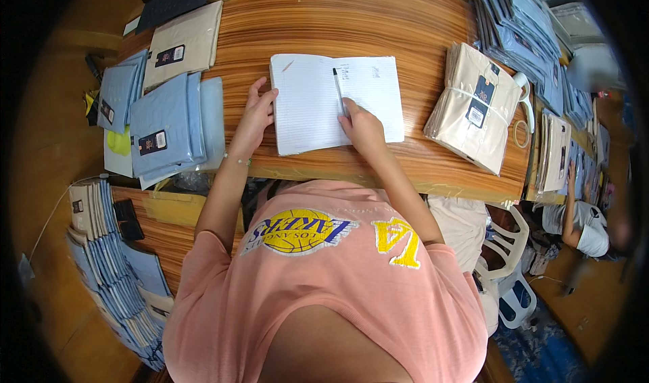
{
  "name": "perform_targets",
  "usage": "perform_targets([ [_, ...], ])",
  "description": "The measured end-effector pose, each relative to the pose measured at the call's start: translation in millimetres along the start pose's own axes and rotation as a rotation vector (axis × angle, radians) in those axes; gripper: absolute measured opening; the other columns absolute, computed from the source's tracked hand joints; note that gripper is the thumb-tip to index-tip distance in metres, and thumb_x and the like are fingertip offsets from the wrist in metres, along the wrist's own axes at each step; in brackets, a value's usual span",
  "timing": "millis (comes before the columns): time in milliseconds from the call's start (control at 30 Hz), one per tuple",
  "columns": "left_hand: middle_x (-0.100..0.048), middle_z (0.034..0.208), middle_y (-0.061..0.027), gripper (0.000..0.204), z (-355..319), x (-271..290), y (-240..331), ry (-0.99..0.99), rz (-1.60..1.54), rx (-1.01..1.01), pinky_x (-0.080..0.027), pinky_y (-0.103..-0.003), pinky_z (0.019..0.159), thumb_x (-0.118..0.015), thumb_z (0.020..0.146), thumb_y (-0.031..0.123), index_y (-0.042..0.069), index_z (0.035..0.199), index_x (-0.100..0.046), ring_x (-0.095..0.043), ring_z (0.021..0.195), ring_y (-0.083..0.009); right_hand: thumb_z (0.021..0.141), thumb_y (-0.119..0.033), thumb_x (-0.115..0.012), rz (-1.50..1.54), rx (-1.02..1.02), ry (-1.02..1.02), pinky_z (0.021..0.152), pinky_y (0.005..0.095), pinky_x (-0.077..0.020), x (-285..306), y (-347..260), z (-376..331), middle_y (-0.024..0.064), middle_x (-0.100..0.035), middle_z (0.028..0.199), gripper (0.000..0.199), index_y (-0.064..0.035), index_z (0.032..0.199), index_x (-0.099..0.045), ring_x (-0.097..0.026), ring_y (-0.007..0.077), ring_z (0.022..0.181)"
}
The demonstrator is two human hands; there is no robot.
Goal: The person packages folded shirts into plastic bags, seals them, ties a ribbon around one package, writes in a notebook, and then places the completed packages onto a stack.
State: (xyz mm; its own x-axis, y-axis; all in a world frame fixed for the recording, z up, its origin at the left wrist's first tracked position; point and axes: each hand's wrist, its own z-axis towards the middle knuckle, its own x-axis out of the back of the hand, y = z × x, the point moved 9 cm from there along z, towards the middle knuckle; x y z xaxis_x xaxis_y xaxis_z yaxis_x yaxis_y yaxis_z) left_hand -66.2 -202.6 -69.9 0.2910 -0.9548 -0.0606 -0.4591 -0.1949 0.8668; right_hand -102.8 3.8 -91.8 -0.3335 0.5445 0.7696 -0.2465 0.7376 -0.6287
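Note:
An open notebook (304,106) with lined white pages lies on the wooden table (297,18) in front of me. A few lines of small writing are at the top of its right page, and a short brown mark is at the top of the left one. My right hand (364,127) rests on the right page, its fingers closed on the lower end of a slim pen (339,93), whose dark end points away from me. At the notebook's left edge, my left hand (257,114) has its fingers apart and holds nothing.
Packed light-blue garments (165,126) and a beige packed garment (186,41) lie at the left. A tied beige bundle (472,106) sits right of the notebook, beside white-handled scissors (526,99) and a tape roll (520,134). Another person (583,227) is at far right, near white chairs (507,248).

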Motion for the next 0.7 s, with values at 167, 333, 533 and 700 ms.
perform_targets([
  [167, -0.044, 0.126, -0.0171, 0.053, -10, -81, 29, -0.466, -0.248, 0.030, -0.039, -0.041, 0.096, -0.035, 0.096, 0.039, 0.001, 0.132, -0.032, -0.044, 0.115, -0.0248, 0.082, -0.012, -0.053, -0.120, 0.000, -0.216, 0.067, 0.0441, -0.0488, 7, -11, -8, 0.0184, -0.064, 0.084, 0.031, -0.0022, 0.110, -0.055, -0.061, 0.0351, 0.077],
  [333, -0.033, 0.137, -0.0144, 0.061, 30, -181, -32, -0.136, 0.111, -0.371, -0.015, -0.048, 0.107, -0.052, 0.087, 0.043, 0.005, 0.131, -0.035, -0.027, 0.128, -0.0276, 0.082, -0.017, -0.052, -0.346, -0.164, -0.320, 0.068, 0.0472, -0.0471, 44, 53, -57, 0.0204, -0.063, 0.086, 0.021, -0.0021, 0.092, -0.063, -0.061, 0.0372, 0.080],
  [533, -0.017, 0.146, -0.0165, 0.093, 38, -226, -42, -0.158, 1.232, -0.791, -0.003, -0.063, 0.104, -0.057, 0.070, 0.067, 0.007, 0.136, -0.031, -0.010, 0.136, -0.0324, 0.085, -0.019, -0.052, -0.195, -0.421, -0.083, 0.070, 0.0455, -0.0464, 114, 91, -143, 0.0208, -0.063, 0.087, 0.023, -0.0036, 0.099, -0.061, -0.060, 0.0378, 0.081],
  [700, -0.034, 0.136, -0.0170, 0.064, 116, -166, 23, -0.356, 1.330, -1.111, -0.018, -0.055, 0.104, -0.058, 0.079, 0.044, 0.019, 0.135, -0.039, -0.028, 0.128, -0.0351, 0.085, -0.021, -0.054, -0.008, -0.586, 0.046, 0.070, 0.0434, -0.0469, 113, 88, -199, 0.0200, -0.063, 0.089, 0.027, -0.0043, 0.105, -0.058, -0.060, 0.0364, 0.083],
])
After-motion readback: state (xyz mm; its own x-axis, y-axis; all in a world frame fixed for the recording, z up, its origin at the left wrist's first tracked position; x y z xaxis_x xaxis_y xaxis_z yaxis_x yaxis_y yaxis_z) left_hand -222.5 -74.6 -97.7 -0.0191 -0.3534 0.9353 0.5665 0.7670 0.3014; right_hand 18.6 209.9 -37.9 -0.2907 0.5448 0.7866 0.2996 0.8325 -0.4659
